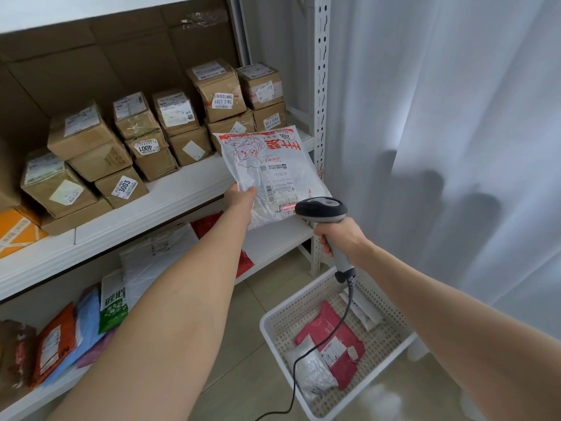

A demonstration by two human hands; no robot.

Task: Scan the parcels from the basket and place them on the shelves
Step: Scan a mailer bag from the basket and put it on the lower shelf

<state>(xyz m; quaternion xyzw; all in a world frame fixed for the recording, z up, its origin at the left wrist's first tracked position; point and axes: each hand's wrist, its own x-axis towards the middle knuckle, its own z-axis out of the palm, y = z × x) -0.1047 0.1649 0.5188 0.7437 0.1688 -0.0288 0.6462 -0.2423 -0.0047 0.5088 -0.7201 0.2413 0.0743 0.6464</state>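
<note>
Across the white metal shelving unit (188, 189) I judge the job well under way. Its middle board carries rows of brown cardboard boxes (82, 138) with number stickers, and the board below holds soft plastic mailers in mixed colours (69, 335). Whether any of these came from this run, I cannot tell.

On the floor to the right, the white perforated plastic basket (267, 320) has work left in it: a red plastic mailer (334, 338), a crinkled silver-grey bag (312, 372) and a flat white packet (361, 311) leaning at its far wall.

The step in hand is the scan. My left hand (241, 196) pinches the lower edge of a white plastic mailer bag with red cartoon print (267, 165), thumb on its face, holding it up in front of the middle shelf's right end. My right hand (340, 235) is wrapped round the handle of a grey-and-black handheld barcode scanner (321, 206). Its thin red scan line (287, 206) falls on the bottom of the bag's printed white label (279, 189). Shelving this bag comes next.

Around this, a pale pleated curtain (455, 117) fills the right side, beige floor tiles (258, 299) run beneath, and the scanner's black cable (318, 344) trails across the basket.
</note>
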